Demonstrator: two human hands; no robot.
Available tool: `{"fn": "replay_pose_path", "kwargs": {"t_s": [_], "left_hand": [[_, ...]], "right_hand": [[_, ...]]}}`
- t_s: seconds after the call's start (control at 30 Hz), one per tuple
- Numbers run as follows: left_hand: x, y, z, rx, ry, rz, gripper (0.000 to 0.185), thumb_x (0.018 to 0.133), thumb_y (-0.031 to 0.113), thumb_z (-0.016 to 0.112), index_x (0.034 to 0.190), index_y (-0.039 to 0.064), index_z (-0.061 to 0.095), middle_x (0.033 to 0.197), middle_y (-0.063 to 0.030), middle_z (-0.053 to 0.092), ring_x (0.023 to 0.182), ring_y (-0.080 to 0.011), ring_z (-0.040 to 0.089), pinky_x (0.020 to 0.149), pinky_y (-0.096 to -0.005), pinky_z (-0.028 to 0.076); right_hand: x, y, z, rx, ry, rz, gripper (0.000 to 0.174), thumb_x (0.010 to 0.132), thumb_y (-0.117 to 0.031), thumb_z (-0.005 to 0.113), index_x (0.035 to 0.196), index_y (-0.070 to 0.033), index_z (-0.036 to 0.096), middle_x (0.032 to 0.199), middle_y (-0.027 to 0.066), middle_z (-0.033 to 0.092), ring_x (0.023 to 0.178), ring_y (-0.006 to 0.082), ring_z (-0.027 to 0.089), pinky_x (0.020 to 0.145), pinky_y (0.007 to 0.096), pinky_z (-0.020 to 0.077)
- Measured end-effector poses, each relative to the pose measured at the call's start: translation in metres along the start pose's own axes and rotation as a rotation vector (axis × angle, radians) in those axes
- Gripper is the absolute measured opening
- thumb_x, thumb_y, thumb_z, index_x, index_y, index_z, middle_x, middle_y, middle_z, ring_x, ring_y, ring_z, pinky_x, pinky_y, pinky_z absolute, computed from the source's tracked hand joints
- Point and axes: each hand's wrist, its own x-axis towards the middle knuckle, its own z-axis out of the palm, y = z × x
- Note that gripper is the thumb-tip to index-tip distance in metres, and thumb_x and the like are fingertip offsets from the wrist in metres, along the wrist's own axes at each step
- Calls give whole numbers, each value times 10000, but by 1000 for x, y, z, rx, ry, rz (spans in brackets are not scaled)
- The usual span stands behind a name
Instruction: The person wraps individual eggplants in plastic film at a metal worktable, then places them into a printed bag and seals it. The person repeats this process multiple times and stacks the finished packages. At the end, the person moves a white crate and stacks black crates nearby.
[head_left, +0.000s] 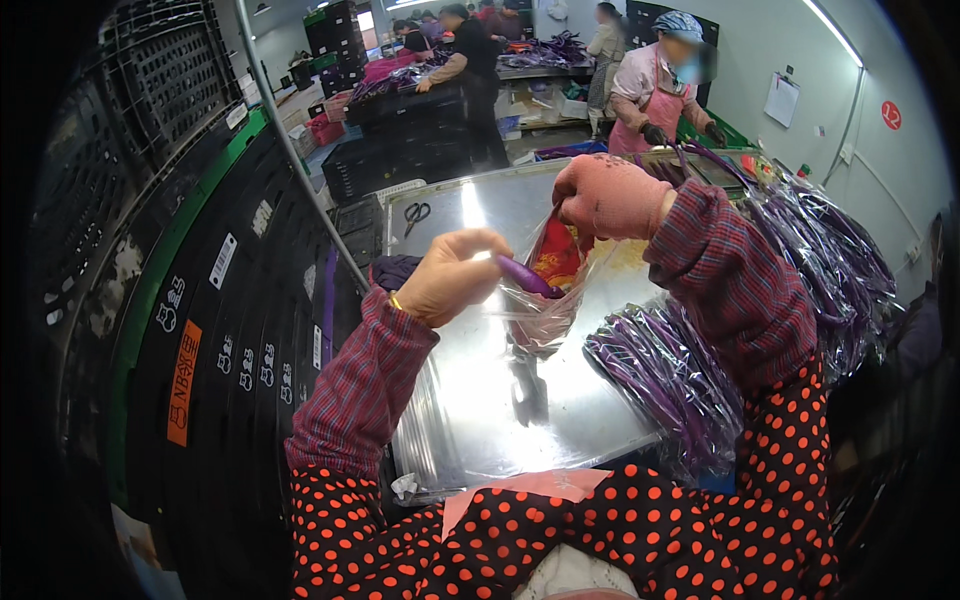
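Pinched in the fingers of my bare left hand (456, 276) is a short purple eggplant piece (529, 277). Its dark tip reaches the mouth of a transparent plastic bag (544, 326). My right hand (611, 196), in a pink knit glove, grips the upper edge of that bag and holds it above the metal table (480, 405). A red and yellow printed packet (559, 251) shows in or behind the bag; which of the two I cannot tell. Below my right forearm lies a pile of long eggplants (667, 375) in see-through wrapping.
Scissors (415, 216) lie on the table's far left. More wrapped eggplants (825, 255) are heaped at the right. Stacked black crates (240, 322) and a metal pole (289, 142) stand close on the left. A co-worker (656, 97) in a pink apron handles eggplants across the table.
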Motion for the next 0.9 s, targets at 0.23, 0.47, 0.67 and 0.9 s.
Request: {"fn": "replay_pose_path", "kwargs": {"t_s": [0.23,0.47,0.67,0.9], "left_hand": [[2,45,22,1604,118,454,232,805,190,756,924,-8,746,958,-190,634,755,-346,677,700,-400,570],[11,76,38,1400,321,549,140,819,13,653,910,-4,757,933,-182,606,837,-334,662,762,-405,558],[14,26,25,668,590,792,209,853,-82,537,868,-20,736,902,-58,593,772,-123,570,653,-239,459],[-60,-146,35,-690,655,-109,665,972,669,418,1046,46,635,851,-82,635,788,-218,597,763,-379,519]], "right_hand": [[0,-4,0,-152,4,-77,213,850,-160,600,912,1,725,733,136,725,682,256,725,710,380,565],[-12,-15,-32,-267,38,-26,162,855,-126,636,927,-30,745,762,132,719,731,250,716,723,349,560],[-1,-8,-31,-344,47,-193,177,818,-65,638,956,-11,734,822,146,725,763,291,714,756,367,561],[-10,-29,-10,-254,186,-375,137,838,-115,633,901,-12,698,832,184,686,815,347,693,779,404,557]]}}
